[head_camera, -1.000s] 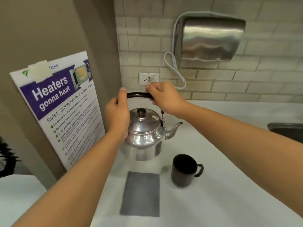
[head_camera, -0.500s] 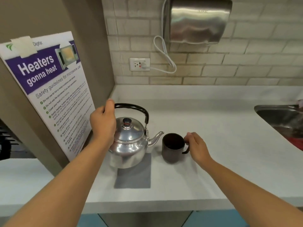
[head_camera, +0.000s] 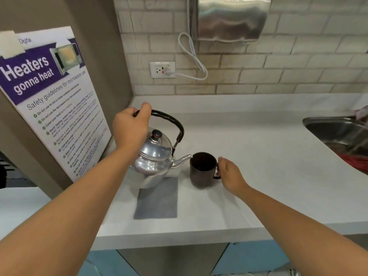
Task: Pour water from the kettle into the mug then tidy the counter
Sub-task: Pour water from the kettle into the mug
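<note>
The steel kettle [head_camera: 153,162] hangs tilted toward the right, its base raised over the far edge of a grey mat [head_camera: 157,200] lying on the white counter [head_camera: 258,156]. Its black arched handle [head_camera: 171,120] rises above the lid, and the left hand [head_camera: 130,130] is closed around the left end of that handle, fingers curled over the top with the thumb tip showing just above the bar; the rest of the handle runs free to the right of the fist and down to its hinge. The spout [head_camera: 182,161] points right and its tip meets, or very nearly meets, the left rim of the dark mug [head_camera: 202,170], which stands upright on the counter just beside the mat's right far corner. The right hand [head_camera: 231,175] sits at the mug's right side with its fingers pinched on the small loop handle, the palm turned toward the cup wall. No stream of water can be made out at the spout. Beyond these, a metal sink [head_camera: 338,130] is set into the counter at the right edge, a poster [head_camera: 51,100] about microwave safety leans on the left wall, and a wall outlet [head_camera: 162,69] with a white cord sits on the brick backsplash under a steel dispenser [head_camera: 229,18].
</note>
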